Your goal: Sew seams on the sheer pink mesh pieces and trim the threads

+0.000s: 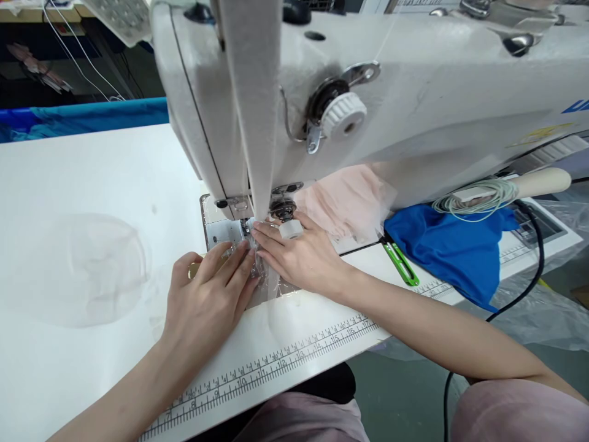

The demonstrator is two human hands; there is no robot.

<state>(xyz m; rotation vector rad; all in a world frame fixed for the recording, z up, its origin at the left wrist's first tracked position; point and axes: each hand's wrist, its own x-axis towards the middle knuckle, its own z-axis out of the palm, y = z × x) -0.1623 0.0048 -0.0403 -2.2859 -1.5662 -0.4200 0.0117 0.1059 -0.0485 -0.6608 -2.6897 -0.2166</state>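
Observation:
My left hand (207, 294) lies flat on the white table (92, 184) with its fingers stretched toward the presser foot (246, 230) of a white sewing machine (368, 92). Its fingertips press a thin, see-through piece of fabric (267, 276) against the needle plate. My right hand (304, 255) rests beside it, fingers extended onto the same sheer fabric just under the needle area. A white strip (253, 104) hangs down in front of the machine head to the foot.
Pale pink sheer fabric (345, 205) lies under the machine arm. Green thread snips (399, 261) and blue cloth (455, 248) sit to the right, with a coiled cord (478, 199) and a black cable (529, 276). A printed ruler (276, 362) runs along the table's front edge. Another sheer piece (92, 267) lies at left.

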